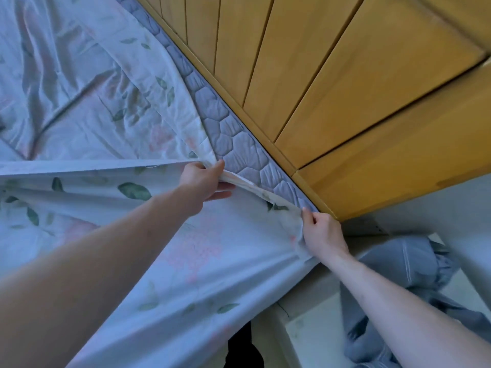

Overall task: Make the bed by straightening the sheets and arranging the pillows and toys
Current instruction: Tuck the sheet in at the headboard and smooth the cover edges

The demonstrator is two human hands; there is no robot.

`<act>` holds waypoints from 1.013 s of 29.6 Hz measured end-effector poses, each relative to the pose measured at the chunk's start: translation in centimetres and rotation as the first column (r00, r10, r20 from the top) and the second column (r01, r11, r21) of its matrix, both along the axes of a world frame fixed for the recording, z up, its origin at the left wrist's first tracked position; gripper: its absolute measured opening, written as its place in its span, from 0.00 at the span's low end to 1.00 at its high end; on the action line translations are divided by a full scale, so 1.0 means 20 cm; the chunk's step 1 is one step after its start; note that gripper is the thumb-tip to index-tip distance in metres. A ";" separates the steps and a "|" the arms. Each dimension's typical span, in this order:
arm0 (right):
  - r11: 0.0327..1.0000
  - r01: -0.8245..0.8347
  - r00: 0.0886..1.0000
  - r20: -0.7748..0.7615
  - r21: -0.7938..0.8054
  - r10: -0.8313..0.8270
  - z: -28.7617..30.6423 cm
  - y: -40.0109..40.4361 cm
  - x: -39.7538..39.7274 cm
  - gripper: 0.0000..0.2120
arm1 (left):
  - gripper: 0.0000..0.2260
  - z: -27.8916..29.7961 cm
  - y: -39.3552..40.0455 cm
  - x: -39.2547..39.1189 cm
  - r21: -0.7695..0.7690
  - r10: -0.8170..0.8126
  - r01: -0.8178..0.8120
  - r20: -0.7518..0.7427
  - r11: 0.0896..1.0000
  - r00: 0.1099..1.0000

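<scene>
Forearms are reaching over the floral sheet (186,261) covering the bed. Left hand (204,181) is pinching the sheet's edge beside the grey quilted mattress (239,147). Right hand (322,235) is gripping bunched sheet at the corner, against the wooden headboard (345,75).

A headboard (332,83) of honey-coloured wooden planks fills the upper right of the frame, its panels split by dark seams. Lower right lies a pale floor (313,338), where grey crumpled clothing (398,264) sits. Soft, even daylight gives everything a cool bluish cast.
</scene>
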State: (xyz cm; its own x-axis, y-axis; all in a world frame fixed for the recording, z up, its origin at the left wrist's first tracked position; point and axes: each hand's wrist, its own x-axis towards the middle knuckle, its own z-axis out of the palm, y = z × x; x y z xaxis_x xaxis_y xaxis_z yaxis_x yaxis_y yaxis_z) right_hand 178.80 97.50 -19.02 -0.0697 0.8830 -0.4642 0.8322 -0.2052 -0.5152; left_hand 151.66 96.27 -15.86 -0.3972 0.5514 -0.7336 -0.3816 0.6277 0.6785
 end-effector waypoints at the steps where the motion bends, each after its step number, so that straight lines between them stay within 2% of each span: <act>1: 1.000 -0.006 1.000 0.017 0.006 0.006 -0.02 0.02 0.03 0.27 | 0.13 0.00 0.04 0.03 -0.003 -0.047 0.047 -0.018 0.999 0.999; 7: 0.998 -0.035 0.996 0.080 0.057 0.030 -0.05 0.10 0.25 0.30 | 0.13 0.03 0.29 0.22 0.025 -0.241 0.246 -0.133 0.969 0.961; 10: 0.997 -0.001 0.990 0.140 0.073 -0.009 -0.08 0.18 0.36 0.30 | 0.14 0.02 0.41 0.30 0.017 -0.311 0.318 -0.162 0.948 0.936; 12: 0.999 -0.010 0.973 0.231 0.046 -0.001 -0.14 0.21 0.39 0.30 | 0.16 -0.04 0.45 0.34 -0.025 -0.387 0.389 -0.182 0.921 0.904; 15: 0.996 -0.039 0.916 0.395 -0.077 0.067 -0.26 0.21 0.36 0.25 | 0.19 -0.18 0.46 0.34 -0.093 -0.509 0.500 -0.200 0.861 0.837; 17: 0.985 0.089 0.914 0.404 -0.145 -0.023 -0.35 0.19 0.35 0.26 | 0.18 -0.28 0.43 0.33 -0.126 -0.662 0.654 -0.242 0.746 0.709; 19: 0.971 0.182 0.936 0.329 -0.156 -0.123 -0.40 0.15 0.33 0.23 | 0.16 -0.34 0.37 0.31 -0.224 -0.812 0.803 -0.362 0.552 0.458; 21: 0.979 0.141 0.964 0.247 -0.144 -0.102 -0.41 0.07 0.29 0.21 | 0.14 -0.42 0.32 0.26 -0.332 -0.839 0.835 -0.484 0.438 0.248; 24: 0.979 -0.013 0.976 0.210 -0.202 0.056 -0.37 -0.08 0.20 0.30 | 0.22 -0.52 0.27 0.08 -0.418 -0.790 0.801 -0.604 0.428 0.107; 26: 0.964 -0.025 0.965 0.244 -0.265 0.092 -0.43 -0.16 0.18 0.35 | 0.28 -0.58 0.27 -0.04 -0.509 -0.795 0.769 -0.607 0.387 -0.002; 30: 0.979 0.097 0.954 0.297 -0.177 -0.041 -0.54 -0.20 0.19 0.24 | 0.32 -0.68 0.34 -0.19 -0.544 -0.784 0.746 -0.619 0.384 -0.047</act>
State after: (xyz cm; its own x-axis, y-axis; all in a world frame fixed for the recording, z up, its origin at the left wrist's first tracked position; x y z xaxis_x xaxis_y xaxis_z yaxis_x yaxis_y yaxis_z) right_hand 182.69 93.51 -29.84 0.1511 0.7760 -0.6124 0.9201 -0.3369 -0.1999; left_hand 147.84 103.09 -29.47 -0.0570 0.8810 -0.4697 0.9370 0.2096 0.2793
